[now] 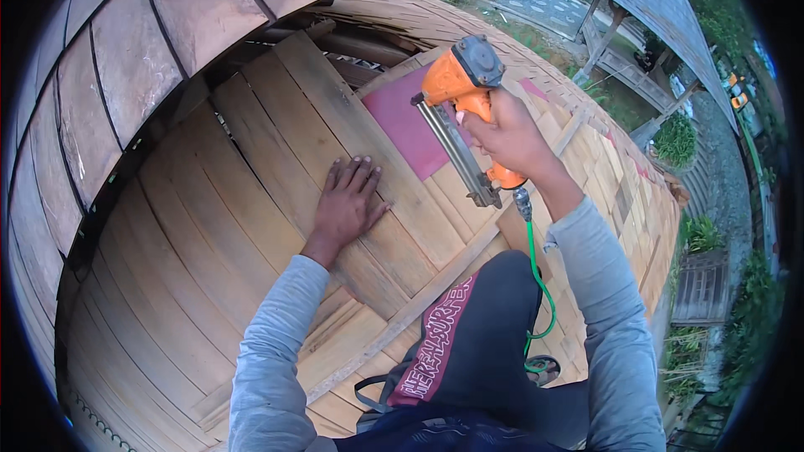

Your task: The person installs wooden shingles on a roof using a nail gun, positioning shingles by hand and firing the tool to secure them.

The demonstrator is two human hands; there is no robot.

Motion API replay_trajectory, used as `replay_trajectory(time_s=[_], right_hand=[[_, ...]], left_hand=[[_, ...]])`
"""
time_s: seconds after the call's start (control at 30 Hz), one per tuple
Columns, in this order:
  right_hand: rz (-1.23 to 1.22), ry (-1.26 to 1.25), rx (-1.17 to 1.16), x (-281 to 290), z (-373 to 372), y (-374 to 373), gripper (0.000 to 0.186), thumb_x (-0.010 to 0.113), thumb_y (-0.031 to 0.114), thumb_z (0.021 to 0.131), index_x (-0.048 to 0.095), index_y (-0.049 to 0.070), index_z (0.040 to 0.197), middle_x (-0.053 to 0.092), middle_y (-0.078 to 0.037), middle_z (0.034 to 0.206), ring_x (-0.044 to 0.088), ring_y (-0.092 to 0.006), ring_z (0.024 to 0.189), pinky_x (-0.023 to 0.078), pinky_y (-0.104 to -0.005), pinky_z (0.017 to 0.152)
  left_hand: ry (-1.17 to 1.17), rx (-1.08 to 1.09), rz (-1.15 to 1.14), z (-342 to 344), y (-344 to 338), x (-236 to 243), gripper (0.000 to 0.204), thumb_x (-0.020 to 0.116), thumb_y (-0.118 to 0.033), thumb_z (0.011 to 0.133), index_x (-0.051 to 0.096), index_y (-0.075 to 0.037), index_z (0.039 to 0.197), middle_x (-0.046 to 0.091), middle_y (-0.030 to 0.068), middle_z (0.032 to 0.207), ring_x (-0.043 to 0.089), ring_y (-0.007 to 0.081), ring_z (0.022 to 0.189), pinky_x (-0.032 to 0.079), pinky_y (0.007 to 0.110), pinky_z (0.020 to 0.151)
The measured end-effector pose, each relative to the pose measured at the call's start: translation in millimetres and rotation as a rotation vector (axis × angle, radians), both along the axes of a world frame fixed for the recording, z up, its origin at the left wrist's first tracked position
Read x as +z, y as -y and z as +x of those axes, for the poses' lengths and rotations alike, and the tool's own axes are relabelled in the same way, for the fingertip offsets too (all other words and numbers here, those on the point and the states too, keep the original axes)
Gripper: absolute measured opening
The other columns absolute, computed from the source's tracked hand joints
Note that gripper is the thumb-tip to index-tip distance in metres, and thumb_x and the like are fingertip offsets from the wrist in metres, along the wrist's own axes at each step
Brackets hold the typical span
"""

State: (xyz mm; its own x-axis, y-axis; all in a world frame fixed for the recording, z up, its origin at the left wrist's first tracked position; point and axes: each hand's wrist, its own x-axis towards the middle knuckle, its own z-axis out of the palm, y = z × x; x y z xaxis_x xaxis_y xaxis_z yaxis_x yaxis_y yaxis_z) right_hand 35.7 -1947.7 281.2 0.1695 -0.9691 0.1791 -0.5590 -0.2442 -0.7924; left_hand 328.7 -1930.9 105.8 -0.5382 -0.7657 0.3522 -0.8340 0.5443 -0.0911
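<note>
My right hand (pixel 512 136) is wrapped round the grip of an orange pneumatic nail gun (pixel 450 77), raised above the boards. Its long metal magazine (pixel 448 146) slants down toward me, and a green air hose (pixel 536 272) runs from the fitting at the handle's base. My left hand (pixel 346 203) lies flat, fingers stretched out, on the wooden boards (pixel 280 138). Beyond that hand, a long plank (pixel 368 138) lies along the edge of a dark pink sheet (pixel 410 121), which is partly covered by it.
A weathered shingled overhang (pixel 167 25) curves above at the left, with a dark gap beneath. Pale wood shingles (pixel 615 176) slope away on the right. A batten (pixel 402 318) crosses near my knee (pixel 494 301). Far below are a small pavilion (pixel 653 12) and plants.
</note>
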Motion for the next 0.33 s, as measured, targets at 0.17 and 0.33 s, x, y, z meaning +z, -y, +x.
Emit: replay_trajectory(time_s=[0.17, 0.33], right_hand=[[-0.059, -0.15, 0.108, -33.6, 36.0, 38.5, 0.04, 0.07, 0.014, 0.092, 0.058, 0.002, 0.128, 0.068, -0.01, 0.089, 0.067, -0.0198, 0.072, 0.055, -0.0382, 0.068], [-0.197, -0.182, 0.428, -67.0, -6.9, 10.5, 0.058, 0.077, 0.023, 0.088, 0.057, 0.005, 0.14, 0.063, -0.026, 0.135, 0.059, -0.0391, 0.129, 0.045, -0.043, 0.112]], left_hand=[[-0.001, 0.014, 0.005, -2.4, -5.1, 4.0, 0.067, 0.06, -0.052, 0.096, 0.056, -0.008, 0.146, 0.051, 0.0119, 0.152, 0.041, 0.0284, 0.147, 0.024, 0.052, 0.126], [0.114, 0.046, -0.064, 9.0, 7.0, -14.1, 0.069, 0.062, -0.053, 0.095, 0.054, -0.009, 0.148, 0.044, 0.011, 0.159, 0.037, 0.0281, 0.149, 0.02, 0.053, 0.127]])
